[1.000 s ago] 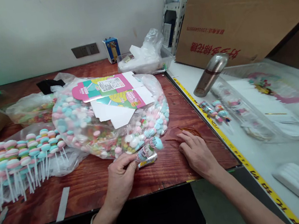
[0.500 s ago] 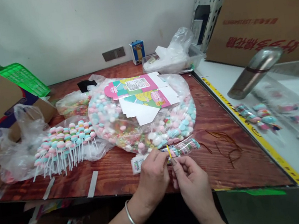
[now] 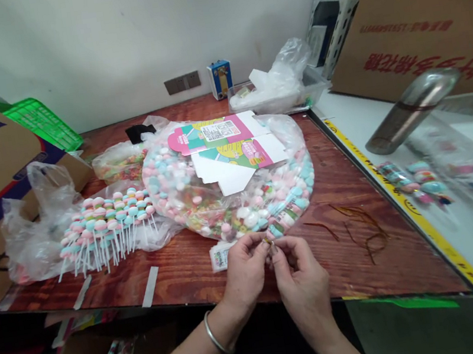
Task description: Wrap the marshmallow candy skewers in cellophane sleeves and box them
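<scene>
Between my hands is a clear-wrapped marshmallow lollipop (image 3: 286, 217), its pastel pieces pointing up and to the right over the edge of a big bag of candies. A gold twist tie (image 3: 269, 242) sits at the gathered neck of its wrapper. My left hand (image 3: 246, 270) pinches the neck and tie from the left, closed. From the right, my right hand (image 3: 303, 277) is closed too, thumb and fingertips on the tie. The stick end is hidden by my fingers. Just behind my left hand lie flat printed clear wrappers (image 3: 219, 257).
Loose twist ties (image 3: 358, 223) lie at right. Unwrapped marshmallow lollipops (image 3: 108, 218) are heaped on plastic at left. Behind my hands, a printed carton (image 3: 227, 148) rests on the candy bag (image 3: 167, 194). A metal flask (image 3: 410, 113) and wrapped lollipops (image 3: 428, 179) are on the white surface.
The wrapped lollipop has swung from nearly level to a steeper upward tilt. The tie's yellow end stood up before; now it is down between my fingertips. The view has shifted slightly.
</scene>
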{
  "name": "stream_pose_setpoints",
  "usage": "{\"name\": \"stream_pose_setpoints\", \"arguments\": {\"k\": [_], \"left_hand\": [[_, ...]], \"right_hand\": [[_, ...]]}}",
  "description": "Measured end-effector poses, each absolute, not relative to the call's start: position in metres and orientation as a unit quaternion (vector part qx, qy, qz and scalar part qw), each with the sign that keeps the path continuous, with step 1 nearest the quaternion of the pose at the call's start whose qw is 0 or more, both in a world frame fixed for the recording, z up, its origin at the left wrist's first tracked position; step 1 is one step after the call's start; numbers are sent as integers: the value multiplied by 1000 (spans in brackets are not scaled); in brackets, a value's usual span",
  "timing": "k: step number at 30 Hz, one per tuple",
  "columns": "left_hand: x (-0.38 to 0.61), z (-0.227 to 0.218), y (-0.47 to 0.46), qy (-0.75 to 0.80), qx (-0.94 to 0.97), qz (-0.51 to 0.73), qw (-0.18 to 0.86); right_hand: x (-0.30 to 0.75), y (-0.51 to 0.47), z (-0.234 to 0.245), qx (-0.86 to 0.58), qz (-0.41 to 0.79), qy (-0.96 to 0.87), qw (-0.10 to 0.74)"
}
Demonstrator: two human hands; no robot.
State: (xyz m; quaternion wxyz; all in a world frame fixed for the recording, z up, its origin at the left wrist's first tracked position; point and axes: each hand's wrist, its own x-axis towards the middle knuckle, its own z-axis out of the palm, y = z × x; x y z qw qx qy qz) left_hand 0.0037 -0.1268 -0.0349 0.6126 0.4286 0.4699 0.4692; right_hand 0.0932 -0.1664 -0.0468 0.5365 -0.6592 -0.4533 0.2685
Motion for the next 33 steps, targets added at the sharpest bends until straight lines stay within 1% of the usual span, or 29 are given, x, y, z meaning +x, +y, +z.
{"name": "stream_pose_setpoints", "arguments": {"k": [2, 4, 7, 9, 11, 12, 14, 16, 17, 18, 19, 22, 24, 29, 33], "left_hand": [[8, -37, -127, 432, 343, 475, 685], [11, -39, -127, 403, 299, 474, 724], [11, -39, -128, 377, 284, 453, 756], [9, -39, -129, 374, 306, 441, 756], [5, -38, -130, 393, 394, 433, 709], [2, -37, -131, 406, 463, 431, 660], [-3, -35, -133, 421, 604, 424, 527], [-7, -33, -133, 423, 690, 414, 418], [-8, -32, -133, 426, 703, 410, 397], [-8, -31, -133, 433, 697, 407, 400], [-7, -30, -133, 442, 677, 405, 427], [-3, -27, -132, 452, 570, 396, 561], [-1, -26, -133, 444, 525, 390, 612], [-3, -27, -134, 421, 514, 391, 637], [-6, -28, -129, 382, 535, 383, 649]], "right_hand": [[93, -165, -50, -659, 262, -438, 551], [95, -163, -50, -651, 291, -430, 554], [103, -163, -47, -642, 333, -451, 523], [109, -163, -45, -657, 297, -485, 495], [113, -163, -44, -677, 203, -533, 466], [115, -164, -44, -681, 149, -558, 449], [117, -164, -44, -672, 56, -607, 421], [117, -165, -42, -649, 8, -641, 409], [116, -165, -41, -638, 4, -650, 411], [115, -166, -40, -629, 11, -655, 419], [114, -166, -40, -623, 24, -654, 429], [111, -167, -40, -615, 49, -641, 457], [110, -167, -42, -606, 31, -645, 465], [111, -167, -45, -561, -46, -689, 457], [111, -167, -41, -583, -89, -683, 431]]}}
